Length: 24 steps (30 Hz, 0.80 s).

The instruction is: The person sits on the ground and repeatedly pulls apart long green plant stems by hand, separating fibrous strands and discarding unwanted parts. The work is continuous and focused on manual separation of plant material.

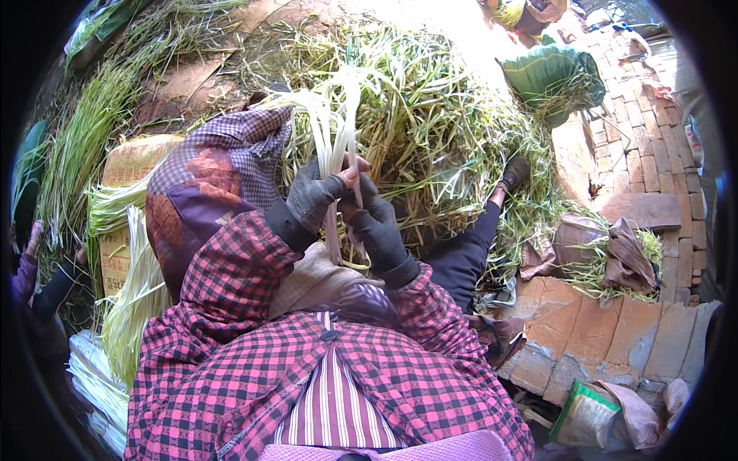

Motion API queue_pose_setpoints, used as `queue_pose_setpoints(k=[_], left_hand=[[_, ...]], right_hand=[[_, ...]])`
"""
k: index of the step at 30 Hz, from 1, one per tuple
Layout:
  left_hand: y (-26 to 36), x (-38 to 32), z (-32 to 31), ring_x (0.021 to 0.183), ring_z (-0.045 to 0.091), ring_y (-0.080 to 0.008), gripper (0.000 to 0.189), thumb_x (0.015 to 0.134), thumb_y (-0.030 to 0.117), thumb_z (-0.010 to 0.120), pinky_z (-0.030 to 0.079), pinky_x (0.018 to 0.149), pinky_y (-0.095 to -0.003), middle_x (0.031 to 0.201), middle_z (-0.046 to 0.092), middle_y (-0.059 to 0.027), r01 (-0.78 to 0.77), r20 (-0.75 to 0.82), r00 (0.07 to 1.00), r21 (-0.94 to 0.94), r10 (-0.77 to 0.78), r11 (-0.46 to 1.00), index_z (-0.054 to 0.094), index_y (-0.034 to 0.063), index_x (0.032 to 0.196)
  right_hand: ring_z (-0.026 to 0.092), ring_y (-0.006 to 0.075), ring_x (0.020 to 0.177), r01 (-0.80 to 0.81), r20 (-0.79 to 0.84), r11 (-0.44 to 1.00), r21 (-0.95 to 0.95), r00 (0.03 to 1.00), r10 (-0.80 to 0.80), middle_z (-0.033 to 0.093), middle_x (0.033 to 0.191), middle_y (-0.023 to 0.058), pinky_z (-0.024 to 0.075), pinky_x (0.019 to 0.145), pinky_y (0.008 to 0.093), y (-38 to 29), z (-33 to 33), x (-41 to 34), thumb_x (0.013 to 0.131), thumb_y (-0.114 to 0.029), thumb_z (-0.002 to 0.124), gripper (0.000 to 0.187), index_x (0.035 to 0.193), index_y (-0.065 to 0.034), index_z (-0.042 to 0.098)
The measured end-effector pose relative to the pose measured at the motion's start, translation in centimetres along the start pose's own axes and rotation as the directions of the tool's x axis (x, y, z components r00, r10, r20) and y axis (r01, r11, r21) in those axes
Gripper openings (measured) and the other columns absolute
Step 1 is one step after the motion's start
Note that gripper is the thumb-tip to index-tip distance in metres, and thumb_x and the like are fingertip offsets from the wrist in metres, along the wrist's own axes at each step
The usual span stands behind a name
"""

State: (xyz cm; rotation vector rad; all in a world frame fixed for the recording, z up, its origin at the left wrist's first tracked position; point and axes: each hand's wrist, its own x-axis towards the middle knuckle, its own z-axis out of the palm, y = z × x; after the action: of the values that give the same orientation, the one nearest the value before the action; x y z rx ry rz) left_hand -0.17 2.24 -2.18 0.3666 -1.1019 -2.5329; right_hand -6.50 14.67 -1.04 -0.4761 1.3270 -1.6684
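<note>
In front of my chest, both hands are close together on a small bunch of long pale leafy stalks (323,129). My left hand (311,193), in a dark fingerless glove, closes around the bunch with the thumb on top. My right hand (377,219), gloved the same way, pinches a strand beside it; its fingertips are partly hidden. White-green leaves fan out above the hands, and the pinkish lower ends (332,233) hang below. Beyond lies a loose heap of green and yellowed leaves (415,109). A checked and stained cloth (219,155) covers my bent left leg.
Pale sorted bundles (135,294) lie at left beside a printed yellow sack (132,158). Another person's hand (36,233) shows at the left rim. A green sack (550,78) stands upper right near brick paving (640,155). A plastic bag (585,412) lies lower right.
</note>
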Motion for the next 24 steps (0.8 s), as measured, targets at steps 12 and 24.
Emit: queue_pose_setpoints(k=[12, 24], left_hand=[[6.5, 0.2, -3.4, 0.048, 0.04, -0.0129, 0.019, 0.093, 0.026, 0.043, 0.036, 0.043, -0.0273, 0.06, 0.036, 0.0013, -0.209, -0.159, 0.976, -0.456, 0.152, 0.865, 0.044, 0.0102, 0.083], [4.8, 0.4, -2.1, 0.037, 0.031, -0.0102, 0.025, 0.094, 0.029, 0.041, 0.029, 0.033, -0.0247, 0.051, 0.031, 0.0041, -0.026, -0.196, 0.979, -0.357, -0.048, 0.934, 0.042, 0.0129, 0.075]], right_hand=[[0.058, 0.0256, 0.072, -0.107, -0.182, 0.447, -0.888, 0.975, -0.128, 0.06, 0.081, 0.0157, 0.0451, 0.067, 0.0361, 3.7, -6.9, -0.1, 0.078, -0.022, 0.057, 0.023, 0.09, -0.0021, 0.055], [0.056, 0.037, 0.085, -0.225, -0.232, 0.138, -0.964, 0.972, -0.034, 0.061, 0.087, 0.0194, 0.0426, 0.076, 0.043, 6.0, -8.0, 2.0, 0.075, -0.035, 0.056, 0.032, 0.083, -0.0043, 0.062]])
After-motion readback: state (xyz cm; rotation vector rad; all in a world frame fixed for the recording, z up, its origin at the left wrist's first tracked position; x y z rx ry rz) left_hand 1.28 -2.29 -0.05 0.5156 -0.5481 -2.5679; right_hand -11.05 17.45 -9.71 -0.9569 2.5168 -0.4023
